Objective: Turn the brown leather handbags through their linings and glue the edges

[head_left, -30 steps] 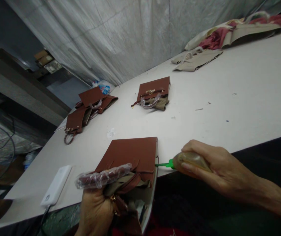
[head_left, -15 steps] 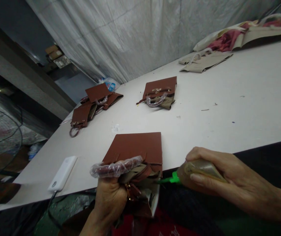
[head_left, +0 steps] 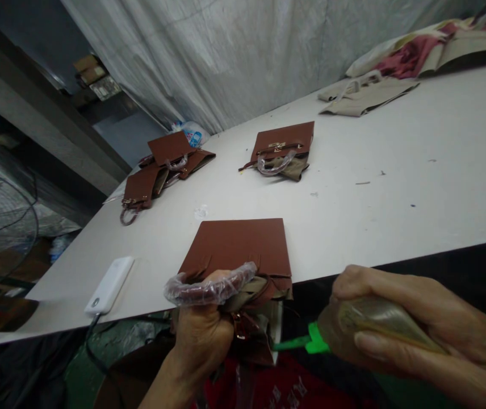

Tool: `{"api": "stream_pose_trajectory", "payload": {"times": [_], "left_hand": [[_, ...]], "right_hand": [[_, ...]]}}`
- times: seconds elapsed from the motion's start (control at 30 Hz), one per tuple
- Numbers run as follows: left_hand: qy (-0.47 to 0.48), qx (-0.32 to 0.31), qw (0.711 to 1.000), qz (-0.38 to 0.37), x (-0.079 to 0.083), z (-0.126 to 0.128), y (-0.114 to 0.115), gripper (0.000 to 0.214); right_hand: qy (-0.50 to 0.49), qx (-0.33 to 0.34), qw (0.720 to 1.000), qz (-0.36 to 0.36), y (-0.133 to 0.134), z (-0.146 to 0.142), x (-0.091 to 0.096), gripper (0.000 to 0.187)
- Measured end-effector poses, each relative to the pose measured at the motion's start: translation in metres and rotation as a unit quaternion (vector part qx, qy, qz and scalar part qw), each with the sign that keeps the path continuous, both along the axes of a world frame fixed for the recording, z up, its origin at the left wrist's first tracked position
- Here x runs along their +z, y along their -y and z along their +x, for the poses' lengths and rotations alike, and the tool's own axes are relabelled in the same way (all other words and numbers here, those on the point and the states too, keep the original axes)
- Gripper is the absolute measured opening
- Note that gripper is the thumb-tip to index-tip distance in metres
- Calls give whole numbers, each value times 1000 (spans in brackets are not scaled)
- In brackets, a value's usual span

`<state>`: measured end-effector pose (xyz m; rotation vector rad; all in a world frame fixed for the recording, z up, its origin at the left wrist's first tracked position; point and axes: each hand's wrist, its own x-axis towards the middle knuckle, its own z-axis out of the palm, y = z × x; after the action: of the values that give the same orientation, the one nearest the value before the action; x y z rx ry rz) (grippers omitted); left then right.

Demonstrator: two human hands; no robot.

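Note:
A brown handbag [head_left: 241,241] lies over the table's near edge, its flat panel on the tabletop and its open end hanging toward me. My left hand [head_left: 206,332] is closed on it below the plastic-wrapped handle [head_left: 213,288]. Metal hardware and folded lining show beside my fingers. My right hand [head_left: 400,324] is wrapped round a squeeze bottle [head_left: 371,324] of yellowish, translucent plastic. Its green nozzle [head_left: 294,343] points left, with the tip at the pale edge of the bag's open end. Whether anything comes out of the tip I cannot tell.
On the white table [head_left: 332,227] lie another brown handbag [head_left: 283,142], several brown bags [head_left: 170,150] in a pile and a white power bank [head_left: 110,284] with a black cable. Beige bag pieces [head_left: 366,96] and pink cloth [head_left: 413,57] lie far right, before a grey sheet curtain [head_left: 268,51].
The squeeze bottle in my right hand has moved down, its nozzle now lower along the bag's open edge. My left hand still grips the bag, slightly farther right. The view has shifted a little.

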<state>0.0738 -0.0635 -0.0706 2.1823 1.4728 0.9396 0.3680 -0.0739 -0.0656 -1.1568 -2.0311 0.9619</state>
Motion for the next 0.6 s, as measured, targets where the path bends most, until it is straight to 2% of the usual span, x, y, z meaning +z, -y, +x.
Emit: {"api": "stream_pose_trajectory", "payload": {"times": [0.2, 0.27, 0.4, 0.53, 0.6], "left_hand": [[-11, -27, 999, 14, -4, -3, 3, 67], [-12, -39, 999, 18, -4, -3, 3, 70], [-30, -44, 998, 24, -6, -7, 6, 75], [-40, -63, 997, 21, -7, -9, 10, 81], [-31, -64, 997, 33, -7, -8, 11, 83]], "right_hand": [[16, 44, 997, -57, 3, 2, 2, 17], [22, 51, 997, -53, 2, 1, 2, 17], [35, 13, 999, -21, 0, 0, 2, 19], [58, 54, 996, -35, 0, 2, 2, 18], [63, 31, 997, -21, 0, 3, 2, 18]]}}
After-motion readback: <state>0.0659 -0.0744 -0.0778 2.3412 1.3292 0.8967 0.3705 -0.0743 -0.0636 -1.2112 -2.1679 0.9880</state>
